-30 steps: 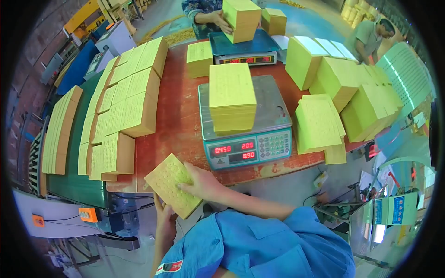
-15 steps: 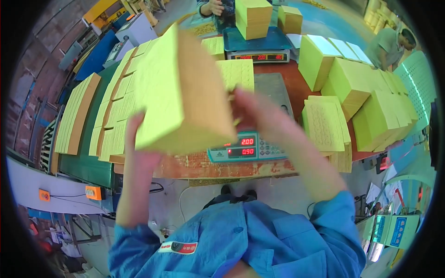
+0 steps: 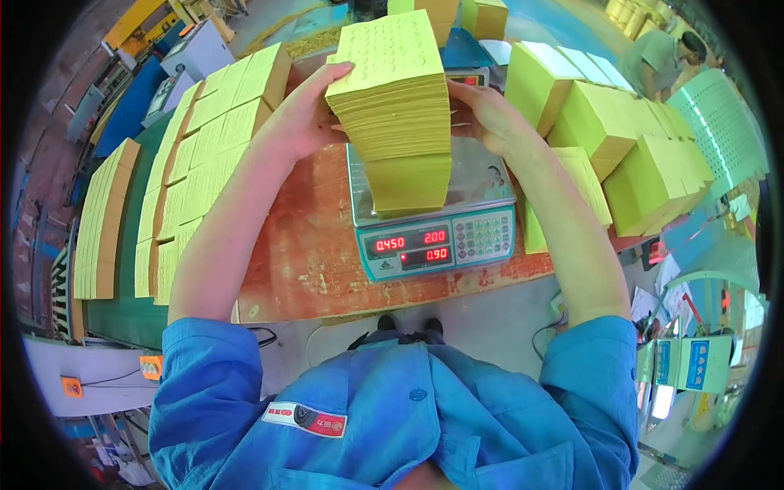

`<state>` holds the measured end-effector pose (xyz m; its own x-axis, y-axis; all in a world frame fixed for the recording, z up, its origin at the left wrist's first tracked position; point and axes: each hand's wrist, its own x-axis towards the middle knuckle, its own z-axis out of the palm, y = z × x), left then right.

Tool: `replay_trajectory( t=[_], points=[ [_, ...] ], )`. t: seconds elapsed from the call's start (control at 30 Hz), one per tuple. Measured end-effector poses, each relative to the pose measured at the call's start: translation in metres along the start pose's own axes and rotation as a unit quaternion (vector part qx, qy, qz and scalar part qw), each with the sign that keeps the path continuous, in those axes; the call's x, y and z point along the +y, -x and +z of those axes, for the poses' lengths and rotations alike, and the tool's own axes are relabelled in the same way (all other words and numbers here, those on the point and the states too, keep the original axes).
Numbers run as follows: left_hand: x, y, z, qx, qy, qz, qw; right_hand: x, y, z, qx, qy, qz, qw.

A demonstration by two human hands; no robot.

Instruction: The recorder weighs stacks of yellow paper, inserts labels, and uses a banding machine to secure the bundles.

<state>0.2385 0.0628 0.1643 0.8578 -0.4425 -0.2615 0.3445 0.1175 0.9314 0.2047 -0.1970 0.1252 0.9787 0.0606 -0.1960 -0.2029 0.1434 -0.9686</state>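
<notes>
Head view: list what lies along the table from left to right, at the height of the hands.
Rows of yellow stacks on the green surface → left hand → held yellow stack over the scale → right hand → yellow-green stacks.

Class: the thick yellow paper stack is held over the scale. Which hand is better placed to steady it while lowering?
Probably the left hand: it spreads along the held stack side; the right hand only touches its far edge.

Thick yellow paper stack (image 3: 398, 86) held tilted above the scale's stack (image 3: 408, 181).
</notes>
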Motion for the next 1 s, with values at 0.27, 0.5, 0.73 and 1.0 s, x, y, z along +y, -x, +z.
replay_trajectory(
  t=[0.27, 0.5, 0.73, 1.0],
  points=[
    [-0.008, -0.004, -0.001, -0.009, -0.034, 0.022, 0.999, 0.007, 0.006, 0.006, 0.024, -0.024, -0.003, 0.999],
    [-0.010, -0.003, 0.003, 0.012, -0.056, 0.018, 0.998, 0.017, 0.005, 0.004, 0.032, -0.029, -0.016, 0.999],
    [-0.018, 0.001, 0.004, 0.013, -0.105, 0.016, 0.994, 0.028, 0.011, 0.001, 0.074, 0.067, -0.067, 0.993],
    [-0.101, 0.057, -0.083, 0.052, 0.116, 0.077, 0.989, 0.092, 0.098, 0.003, 0.217, -0.029, -0.216, 0.952]
  ],
)
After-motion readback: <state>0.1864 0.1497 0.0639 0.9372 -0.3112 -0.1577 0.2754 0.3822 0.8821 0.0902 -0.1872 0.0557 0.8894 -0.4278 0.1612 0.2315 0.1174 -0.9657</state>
